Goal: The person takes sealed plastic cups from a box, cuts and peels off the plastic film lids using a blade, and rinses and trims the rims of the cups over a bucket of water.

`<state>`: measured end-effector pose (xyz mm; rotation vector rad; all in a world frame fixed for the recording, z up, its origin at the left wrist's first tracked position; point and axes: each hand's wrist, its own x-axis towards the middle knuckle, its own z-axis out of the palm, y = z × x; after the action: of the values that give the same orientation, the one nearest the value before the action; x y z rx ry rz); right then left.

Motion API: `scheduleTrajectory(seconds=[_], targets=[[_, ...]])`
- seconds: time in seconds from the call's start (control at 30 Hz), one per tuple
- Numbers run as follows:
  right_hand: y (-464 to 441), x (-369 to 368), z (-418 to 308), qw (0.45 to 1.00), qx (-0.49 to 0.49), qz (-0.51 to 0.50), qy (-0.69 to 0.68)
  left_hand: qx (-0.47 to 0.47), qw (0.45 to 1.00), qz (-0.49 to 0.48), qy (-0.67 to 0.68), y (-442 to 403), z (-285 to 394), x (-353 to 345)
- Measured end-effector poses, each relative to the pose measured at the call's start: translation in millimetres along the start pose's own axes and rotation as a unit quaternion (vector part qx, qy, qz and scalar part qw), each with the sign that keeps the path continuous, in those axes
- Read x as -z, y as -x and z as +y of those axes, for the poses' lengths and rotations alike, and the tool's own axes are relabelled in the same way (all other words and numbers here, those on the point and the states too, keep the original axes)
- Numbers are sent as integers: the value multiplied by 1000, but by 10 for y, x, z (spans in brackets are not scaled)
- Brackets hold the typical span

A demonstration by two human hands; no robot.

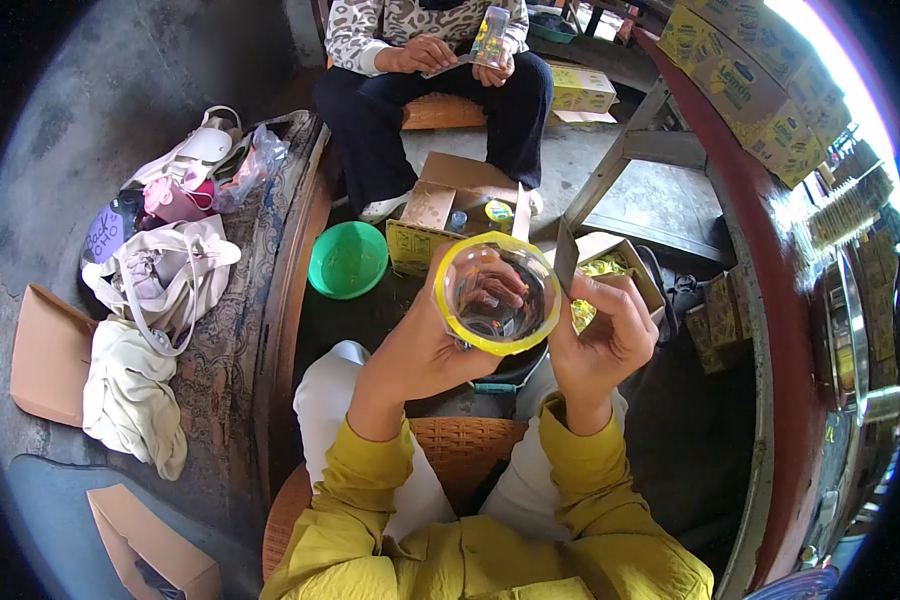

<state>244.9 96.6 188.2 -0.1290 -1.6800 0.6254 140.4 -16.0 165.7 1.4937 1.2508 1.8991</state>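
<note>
A clear cup (pixel 498 295) with a yellow rim is held at the centre of the view, above the lap, its mouth turned up toward the head. It is gripped at its left side by the left hand (pixel 407 350), with fingers seen through the clear wall. A flat dark blade (pixel 566 254) is pinched upright between the thumb and fingers of the right hand (pixel 603 325), just beside the rim; whether the two touch cannot be told.

Below the cup, a bucket (pixel 498 387) is partly hidden between the knees. A wicker seat (pixel 467 440) is shown beneath the lap. On the dark floor ahead, a green basin (pixel 348 260) is set beside an opened carton (pixel 417 250), and a box (pixel 650 290) of yellow packets is placed to the right.

The left side is taken up by a wooden bench (pixel 253 330) with a worn, patterned top, on which pale bags (pixel 165 270) and cloth (pixel 130 395) are heaped. Behind it a bare grey wall (pixel 200 50) is seen. Printed cartons (pixel 735 90) are stacked at upper right, near bright daylight. Opposite, another clear container (pixel 489 38) is held by a seated person (pixel 440 90).
</note>
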Motion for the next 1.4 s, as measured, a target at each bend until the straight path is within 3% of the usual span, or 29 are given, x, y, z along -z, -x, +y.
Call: scheduleTrajectory(seconds=[0.2, 0.53, 0.9, 1.4], targets=[[-8, 19, -3, 999, -33, -4, -40, -34, 999, 10, -10, -16, -5, -27], [11, -29, -76, 999, -30, -1, -27, 12, 995, 96, 34, -39, 20, -28], [31, -65, -106, 999, 20, 13, 49, -6, 997, 51, -65, -27, 6, -11], [-7, 3, -42, 999, -25, -3, -32, -11, 997, 27, -77, -33, -4, -8]])
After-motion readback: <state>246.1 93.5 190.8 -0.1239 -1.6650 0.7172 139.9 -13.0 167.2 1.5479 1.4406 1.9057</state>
